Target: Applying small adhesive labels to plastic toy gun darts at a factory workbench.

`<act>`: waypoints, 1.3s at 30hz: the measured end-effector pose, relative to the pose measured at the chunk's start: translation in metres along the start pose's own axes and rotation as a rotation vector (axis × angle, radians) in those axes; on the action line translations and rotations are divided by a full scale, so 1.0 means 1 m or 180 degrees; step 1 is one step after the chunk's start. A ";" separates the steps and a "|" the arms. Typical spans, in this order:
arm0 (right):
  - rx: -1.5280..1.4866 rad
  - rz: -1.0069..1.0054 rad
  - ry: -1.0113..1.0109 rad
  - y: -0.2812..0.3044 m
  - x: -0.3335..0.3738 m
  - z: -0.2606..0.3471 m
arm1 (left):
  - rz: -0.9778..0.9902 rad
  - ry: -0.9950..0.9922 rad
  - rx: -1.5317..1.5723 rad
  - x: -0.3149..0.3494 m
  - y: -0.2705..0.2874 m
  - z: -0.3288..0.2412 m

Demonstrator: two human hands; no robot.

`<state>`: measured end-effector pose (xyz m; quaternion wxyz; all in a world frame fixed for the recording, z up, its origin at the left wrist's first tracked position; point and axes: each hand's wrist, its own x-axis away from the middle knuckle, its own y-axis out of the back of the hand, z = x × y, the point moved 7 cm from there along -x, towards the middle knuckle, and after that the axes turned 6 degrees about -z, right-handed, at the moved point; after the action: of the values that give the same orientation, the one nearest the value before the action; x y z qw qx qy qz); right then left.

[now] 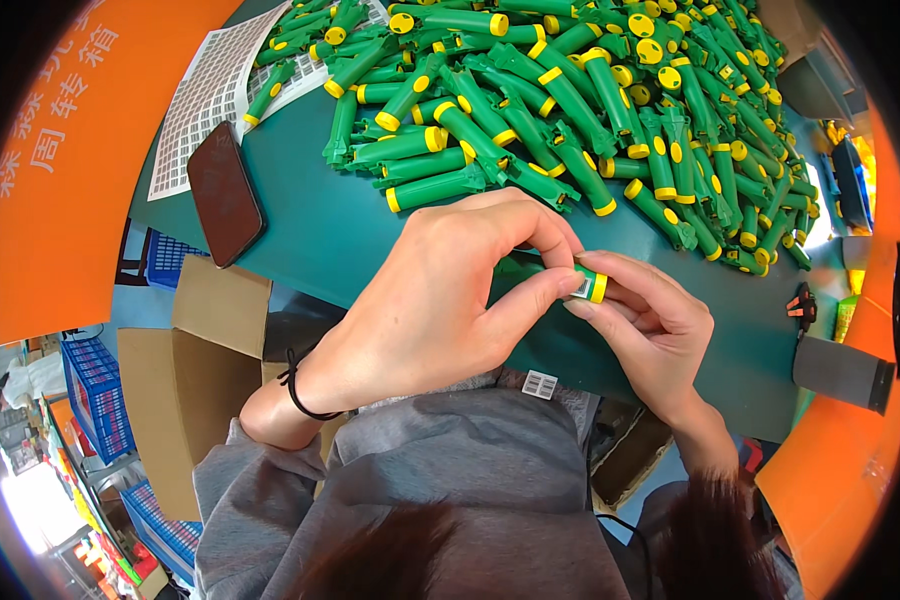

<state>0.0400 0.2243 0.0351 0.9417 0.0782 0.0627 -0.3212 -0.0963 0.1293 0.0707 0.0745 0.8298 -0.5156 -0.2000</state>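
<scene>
My right hand [660, 330] grips the yellow-ringed end of a green plastic tube [596, 284] between thumb and fingers. A small white printed sticker [581, 288] sits on the tube beside the yellow ring. My left hand [450, 280], with a black cord on its wrist, is closed around the same tube, its thumb tip at the sticker. Most of the tube's length is hidden behind my left fingers. Beyond my hands, a large heap of similar green tubes [450, 187] with yellow ends covers the green table [300, 240].
Sheets of small printed stickers [185, 130] lie at the far left, with a dark phone [226, 195] at their edge. A small sticker piece [540, 385] rests near my lap. An open cardboard box [160, 400] stands below left; a grey cylinder [843, 373] is at right.
</scene>
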 end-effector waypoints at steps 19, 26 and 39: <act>0.0031 -0.0049 0.0029 0.003 0.001 -0.002 | -0.0114 -0.0009 -0.0011 0.001 -0.002 -0.001; -0.0038 -0.0084 0.0065 0.003 0.001 -0.002 | -0.0134 -0.0041 0.0019 0.001 -0.002 -0.002; 0.0056 -0.0016 0.0062 0.003 0.000 -0.002 | -0.0126 -0.0035 -0.0132 0.001 0.000 0.000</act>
<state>0.0422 0.2270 0.0339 0.9395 0.0895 0.0691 -0.3233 -0.0960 0.1283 0.0709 0.0849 0.8371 -0.4952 -0.2166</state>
